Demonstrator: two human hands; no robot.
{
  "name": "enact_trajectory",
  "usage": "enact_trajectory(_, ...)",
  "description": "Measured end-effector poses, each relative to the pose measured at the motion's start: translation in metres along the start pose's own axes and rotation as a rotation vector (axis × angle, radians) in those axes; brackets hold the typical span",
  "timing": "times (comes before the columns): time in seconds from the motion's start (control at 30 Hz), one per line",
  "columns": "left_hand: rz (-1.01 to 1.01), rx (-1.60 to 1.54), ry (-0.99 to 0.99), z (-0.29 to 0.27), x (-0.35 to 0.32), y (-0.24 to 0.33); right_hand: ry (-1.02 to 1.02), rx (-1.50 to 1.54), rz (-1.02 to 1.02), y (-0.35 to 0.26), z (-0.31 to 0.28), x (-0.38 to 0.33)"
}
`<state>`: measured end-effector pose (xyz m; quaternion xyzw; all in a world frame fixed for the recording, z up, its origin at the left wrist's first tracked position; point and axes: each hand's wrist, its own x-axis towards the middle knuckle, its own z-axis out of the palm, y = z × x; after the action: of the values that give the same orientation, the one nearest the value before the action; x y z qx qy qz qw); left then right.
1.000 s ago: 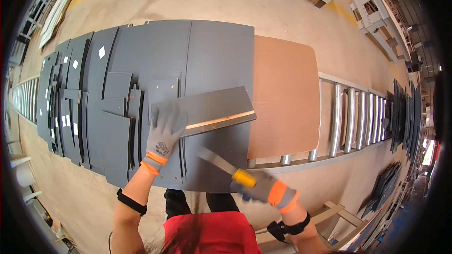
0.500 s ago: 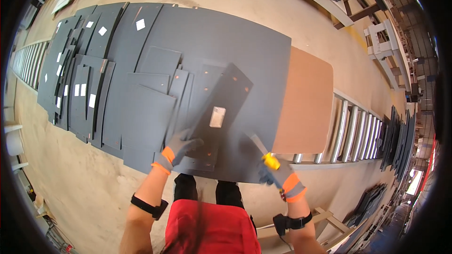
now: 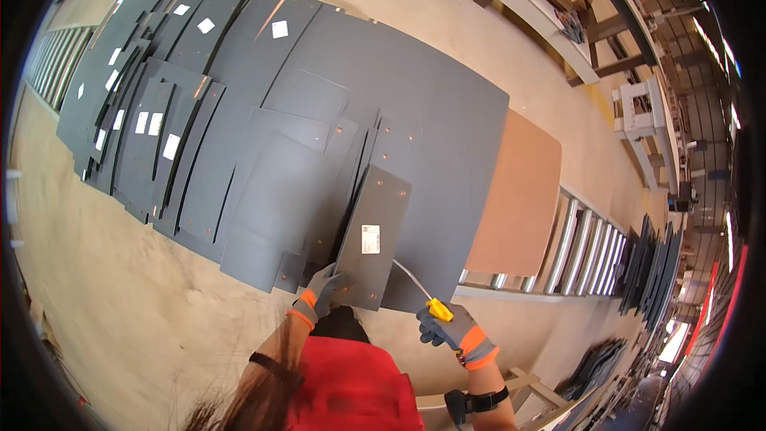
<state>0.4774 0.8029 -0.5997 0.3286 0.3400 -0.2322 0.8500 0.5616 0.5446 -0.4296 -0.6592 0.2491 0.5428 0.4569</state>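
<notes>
Left hand point(image 3: 323, 291) is gripping the near edge of a small dark grey panel point(image 3: 372, 239) lying atop the stacked panels point(image 3: 263, 136), right hand point(image 3: 451, 329) is clenching a yellow-handled blade tool point(image 3: 419, 291); next likely needing the blade at the panel's edge.

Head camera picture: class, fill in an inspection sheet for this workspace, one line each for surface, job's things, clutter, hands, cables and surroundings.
Surface: long work table, beige, mostly covered.
Job's things: dark grey panel with a white label and copper-coloured rivets, lying on top of the others; yellow-handled tool with a thin pale blade.
Clutter: overlapping dark grey panels, many with white labels; brown board beside them.
Hands: left hand, gloved, grips the panel's near edge; right hand, gloved, holds the tool.
Cables: nothing seen.
Surroundings: roller conveyor, more dark panels on the right, concrete floor.
</notes>
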Motion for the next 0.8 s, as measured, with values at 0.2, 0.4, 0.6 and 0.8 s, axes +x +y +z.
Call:
enact_trajectory(0.2, 0.669, 0.683, 0.711, -0.003, 0.057, -0.055, -0.046, -0.071, -0.063, 0.006, 0.016, -0.001)
enact_trajectory(0.4, 0.705, 0.842, 0.667, 0.003, -0.003, -0.060, -0.344, -0.380, 0.142, 0.016, 0.024, -0.008)
enact_trajectory(0.6, 0.088, -0.168, 0.294, -0.023, -0.091, 0.010, -0.341, -0.335, 0.113, 0.011, 0.069, -0.008)
enact_trajectory(0.8, 0.290, -0.190, 0.350, -0.087, -0.136, 0.033, -0.578, -0.155, 0.188, 0.062, 0.141, 0.059)
